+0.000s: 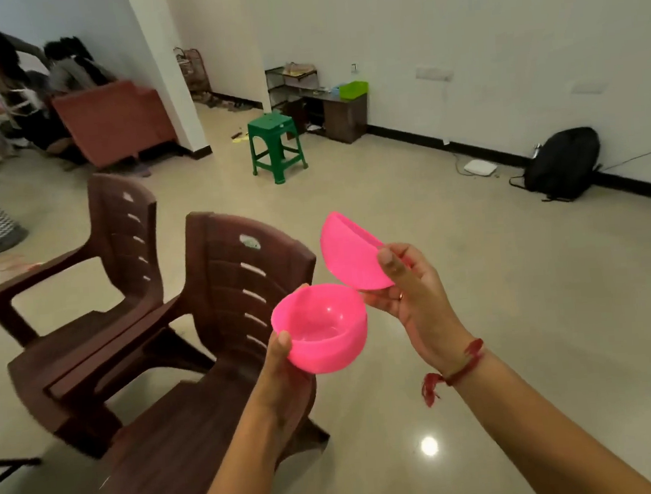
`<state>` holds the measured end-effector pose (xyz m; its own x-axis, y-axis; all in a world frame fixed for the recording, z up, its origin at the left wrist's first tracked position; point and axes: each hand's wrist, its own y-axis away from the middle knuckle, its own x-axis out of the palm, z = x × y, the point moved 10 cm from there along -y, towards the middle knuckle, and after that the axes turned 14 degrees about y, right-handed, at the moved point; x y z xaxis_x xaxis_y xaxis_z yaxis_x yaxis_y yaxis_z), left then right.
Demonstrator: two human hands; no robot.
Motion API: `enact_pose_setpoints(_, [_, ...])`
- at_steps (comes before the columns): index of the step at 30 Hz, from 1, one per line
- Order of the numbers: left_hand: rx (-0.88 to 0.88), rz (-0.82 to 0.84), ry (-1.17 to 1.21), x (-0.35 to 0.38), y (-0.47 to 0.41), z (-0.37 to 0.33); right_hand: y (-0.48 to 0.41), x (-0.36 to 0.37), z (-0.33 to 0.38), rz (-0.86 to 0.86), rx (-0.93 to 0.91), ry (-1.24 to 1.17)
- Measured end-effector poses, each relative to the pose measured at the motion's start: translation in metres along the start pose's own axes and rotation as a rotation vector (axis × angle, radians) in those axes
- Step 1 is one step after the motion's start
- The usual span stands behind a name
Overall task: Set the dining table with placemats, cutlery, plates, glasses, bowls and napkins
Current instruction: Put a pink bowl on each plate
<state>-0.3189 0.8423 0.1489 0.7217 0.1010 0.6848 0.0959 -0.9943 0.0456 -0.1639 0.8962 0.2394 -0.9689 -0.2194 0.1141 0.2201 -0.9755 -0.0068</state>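
I hold two pink plastic bowls in the air above the floor. My left hand (283, 371) grips the lower bowl (322, 331) at its near rim, thumb inside, with the opening facing up toward me. My right hand (409, 291) holds the upper bowl (349, 252) tilted on its side, thumb over the rim and fingers underneath. The two bowls nearly touch at their edges. No dining table is in view.
Two brown plastic armchairs (238, 292) (121, 239) stand to the left, the nearer one right under my left forearm. A green stool (274, 141) stands farther back, a low cabinet (338, 113) by the wall, a black backpack (561, 164) at right. Beige tiled floor lies ahead.
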Motion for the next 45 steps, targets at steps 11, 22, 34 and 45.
enact_pose_setpoints(11, [0.126, -0.038, 0.009, 0.043, -0.265, -0.027, -0.276, -0.04, 0.025, 0.174, 0.008, 0.063])
enact_pose_setpoints(22, [0.488, -0.497, 0.023, -0.036, -0.459, -0.1, -0.553, 0.086, 0.01, 0.818, 0.067, 0.131])
enact_pose_setpoints(34, [0.88, -0.889, -0.008, -0.194, -0.56, -0.259, -0.736, 0.353, -0.036, 1.178, 0.111, 0.03])
enact_pose_setpoints(45, [1.034, -1.029, -0.103, -0.347, -0.647, -0.44, -0.872, 0.589, -0.04, 1.361, -0.065, -0.028])
